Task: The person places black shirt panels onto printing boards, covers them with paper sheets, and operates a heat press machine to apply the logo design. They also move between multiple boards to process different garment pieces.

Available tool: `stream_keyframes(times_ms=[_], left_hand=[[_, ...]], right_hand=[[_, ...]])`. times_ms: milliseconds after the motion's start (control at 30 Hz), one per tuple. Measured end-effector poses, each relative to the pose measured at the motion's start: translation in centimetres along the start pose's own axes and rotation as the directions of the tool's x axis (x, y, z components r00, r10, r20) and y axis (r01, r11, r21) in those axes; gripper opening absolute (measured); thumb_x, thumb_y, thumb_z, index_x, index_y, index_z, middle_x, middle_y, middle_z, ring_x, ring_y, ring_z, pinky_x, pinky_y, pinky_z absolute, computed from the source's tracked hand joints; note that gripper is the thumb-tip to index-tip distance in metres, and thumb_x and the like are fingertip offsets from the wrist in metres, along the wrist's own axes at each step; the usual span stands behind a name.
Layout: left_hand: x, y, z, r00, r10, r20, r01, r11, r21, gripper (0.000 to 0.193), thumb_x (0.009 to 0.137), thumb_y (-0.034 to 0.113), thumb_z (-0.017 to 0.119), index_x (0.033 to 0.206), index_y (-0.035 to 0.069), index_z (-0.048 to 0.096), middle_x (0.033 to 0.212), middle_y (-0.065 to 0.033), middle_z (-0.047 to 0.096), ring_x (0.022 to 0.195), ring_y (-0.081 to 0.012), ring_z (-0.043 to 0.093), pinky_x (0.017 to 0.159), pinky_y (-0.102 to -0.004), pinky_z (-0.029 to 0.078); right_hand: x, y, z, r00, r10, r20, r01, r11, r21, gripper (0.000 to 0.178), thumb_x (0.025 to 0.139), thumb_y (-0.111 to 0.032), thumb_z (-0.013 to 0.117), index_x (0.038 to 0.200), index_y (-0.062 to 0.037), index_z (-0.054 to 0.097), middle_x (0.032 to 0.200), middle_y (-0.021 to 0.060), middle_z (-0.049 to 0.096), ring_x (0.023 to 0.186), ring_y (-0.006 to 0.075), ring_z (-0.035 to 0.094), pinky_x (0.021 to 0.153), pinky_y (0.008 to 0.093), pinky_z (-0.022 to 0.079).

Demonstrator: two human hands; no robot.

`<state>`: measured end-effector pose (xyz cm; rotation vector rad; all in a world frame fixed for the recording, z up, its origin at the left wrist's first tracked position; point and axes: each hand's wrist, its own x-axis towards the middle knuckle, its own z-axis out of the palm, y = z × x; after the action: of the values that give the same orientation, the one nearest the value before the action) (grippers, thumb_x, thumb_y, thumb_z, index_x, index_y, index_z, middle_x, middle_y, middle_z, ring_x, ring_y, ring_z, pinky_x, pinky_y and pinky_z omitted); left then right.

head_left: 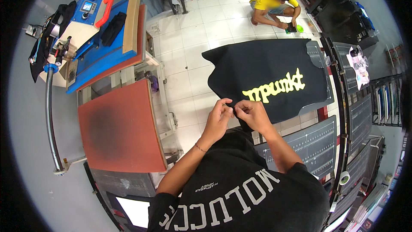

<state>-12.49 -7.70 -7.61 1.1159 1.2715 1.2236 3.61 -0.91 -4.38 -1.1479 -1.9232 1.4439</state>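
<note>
Spread over a grey platen [318, 56], ahead and to the right of centre: a black garment [234, 66], soft and matte, broad and roughly four-sided, wavy along its left edge, with a blunt corner jutting out at upper left. Across its right half, thick lettering [283, 85] in flat, bright yellow, rounded and blobby in outline, set on a slant. At the near left edge of the garment, left hand [219, 118] and right hand [255, 116] side by side, fingertips close together, with dark cloth just beneath. On the left, fingers partly curled, forefinger bent above the thumb. On the right, a loose half-closed shape, thumb and forefinger near each other, the other fingers folded in. Impossible to tell at this size about any pinch on the cloth between the tips. Round the left wrist, a thin dark cord [200, 148]. Off to the left, a flat rust-red board [137, 122] with a sooty, soft-edged smudge; above it, a heat press [92, 10] with painted blue metal and a smooth red handle [106, 10]; beside both, a polished, curving steel pole [49, 116]. Below, glossy white tiles [189, 56]. Beyond the garment, a crouching person [271, 6] in yellow. At right, a ring-shaped tape roll [344, 178].
</note>
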Motion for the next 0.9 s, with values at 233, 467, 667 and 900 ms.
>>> stream_keyframes(times_ms=[233,467,667,900], left_hand=[[0.0,2.3,-2.1,0.951,-0.307,0.041,0.275,0.897,0.346,0.059,0.084,0.004,0.059,0.14,0.002,0.04,0.072,-0.0091,0.058,0.066,-0.0205,0.056,0.068,-0.0327,0.048],[3.1,3.7,-2.7,0.99,0.125,-0.059,-0.068,0.812,0.58,0.094,0.073,-0.004,0.067,0.153,0.012,0.019,0.126,-0.0244,0.053,0.103,-0.0443,0.059,0.084,-0.0436,0.052],[9.5,1.7,-5.2,0.936,0.341,0.092,-0.307,0.656,0.69,0.046,0.069,-0.002,0.074,0.113,0.008,0.063,0.118,-0.007,0.061,0.103,-0.0334,0.059,0.084,-0.0389,0.051],[5.7,1.0,-8.8,0.827,0.512,-0.23,-0.239,0.691,0.682,0.013,0.079,0.008,0.073,0.092,0.005,0.071,0.099,-0.0086,0.068,0.095,-0.0284,0.06,0.08,-0.037,0.047]], right_hand=[[1.9,1.3,-1.0,0.995,0.079,-0.055,-0.066,0.977,0.201,0.014,0.094,-0.01,0.059,0.091,0.0032,0.062,0.07,0.0025,0.06,0.063,0.0057,0.051,0.056,0.0249,0.041],[3.1,-3.2,-2.3,0.979,-0.184,-0.086,0.174,0.978,-0.113,0.007,0.098,-0.006,0.048,0.094,-0.0018,0.053,0.07,0.0047,0.049,0.056,0.0128,0.044,0.054,0.0289,0.037],[4.0,-14.3,-6.6,0.784,-0.537,0.312,0.599,0.785,-0.157,0.005,0.089,-0.004,0.056,0.094,-0.0021,0.055,0.08,0.0166,0.058,0.067,0.0356,0.062,0.059,0.0412,0.048],[5.0,-25.1,-12.2,0.084,-0.843,-0.532,0.872,0.321,-0.37,0.032,0.092,-0.03,0.056,0.105,-0.0011,0.061,0.09,0.0146,0.063,0.077,0.0205,0.063,0.07,0.0296,0.051]])
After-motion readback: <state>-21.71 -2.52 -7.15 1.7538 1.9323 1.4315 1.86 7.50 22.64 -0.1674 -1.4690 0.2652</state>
